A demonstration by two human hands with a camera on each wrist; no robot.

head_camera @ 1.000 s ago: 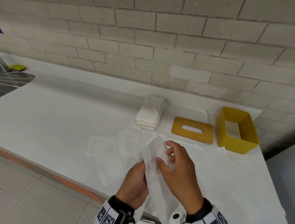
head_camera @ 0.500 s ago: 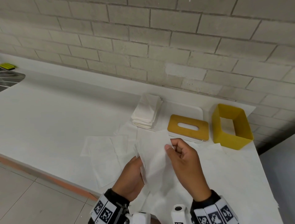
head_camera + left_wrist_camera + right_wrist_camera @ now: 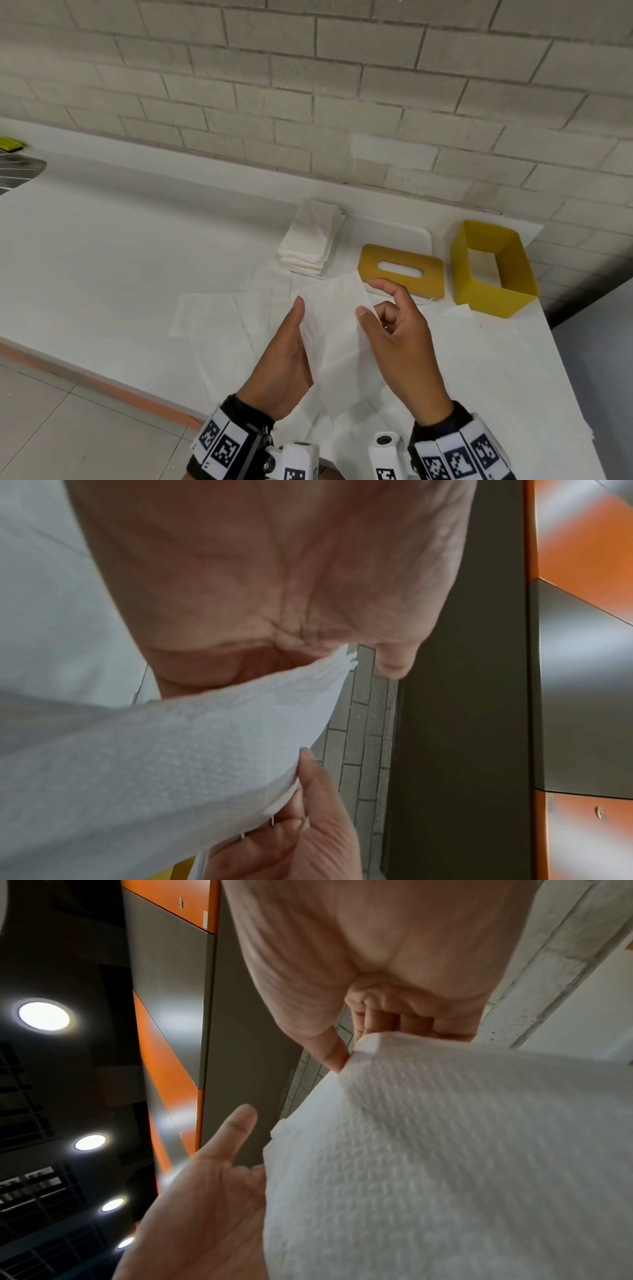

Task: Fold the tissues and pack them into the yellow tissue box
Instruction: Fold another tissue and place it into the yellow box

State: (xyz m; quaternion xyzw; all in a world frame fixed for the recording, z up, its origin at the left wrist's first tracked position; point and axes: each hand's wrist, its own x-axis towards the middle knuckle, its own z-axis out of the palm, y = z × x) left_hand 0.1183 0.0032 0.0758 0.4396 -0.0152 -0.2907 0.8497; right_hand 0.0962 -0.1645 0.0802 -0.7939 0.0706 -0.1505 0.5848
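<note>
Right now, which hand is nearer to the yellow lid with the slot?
Right. The right hand holds the tissue just in front of the yellow lid, its index fingertip almost at the lid's edge. The left hand is further left, holding the tissue's other side.

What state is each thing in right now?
Tissue: held up between both hands, not flat.
Left hand: grips tissue's left edge.
Right hand: pinches tissue's right edge.
Stack: folded, on counter.
Box: open, empty.
Lid: off, flat beside box.
Loose tissues: unfolded, flat.
</note>
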